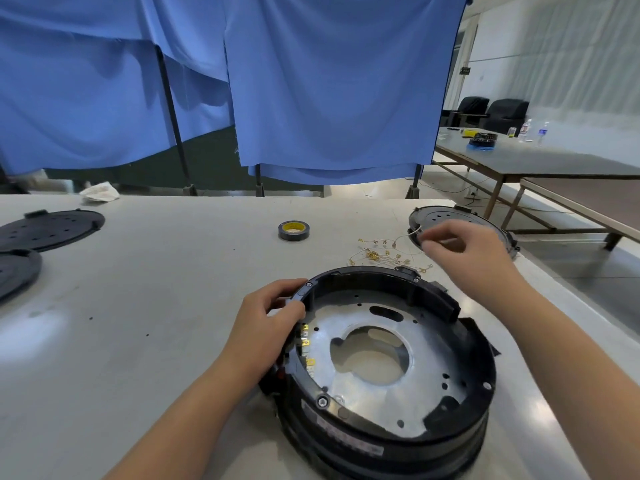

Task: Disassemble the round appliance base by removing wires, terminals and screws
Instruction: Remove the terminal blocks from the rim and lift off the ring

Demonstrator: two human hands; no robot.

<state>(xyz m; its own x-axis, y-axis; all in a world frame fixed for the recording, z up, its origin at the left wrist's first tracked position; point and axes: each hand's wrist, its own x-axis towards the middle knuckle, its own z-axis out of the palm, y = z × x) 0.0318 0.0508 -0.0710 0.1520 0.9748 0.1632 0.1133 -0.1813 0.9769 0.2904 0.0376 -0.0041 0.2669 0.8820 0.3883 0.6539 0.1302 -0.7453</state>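
The round black appliance base point(450, 420) with a silver metal plate point(429, 344) inside stands on the table in front of me. My left hand point(266, 323) grips its left rim, thumb over the edge. Brass terminals point(306, 341) show on the inner wall just beside that hand. My right hand point(464, 251) is raised beyond the base and pinches a thin white wire point(414, 232) between its fingertips. Below it lies a pile of removed wires with brass terminals point(381, 252). Screws point(322, 402) sit in the base's rim.
A roll of black tape point(293, 230) lies mid-table. Black round covers point(52, 228) lie at the left, and another round cover point(433, 216) at the right edge behind my right hand. A crumpled white cloth point(100, 192) lies at the back. Blue curtains point(311, 81) hang behind the table.
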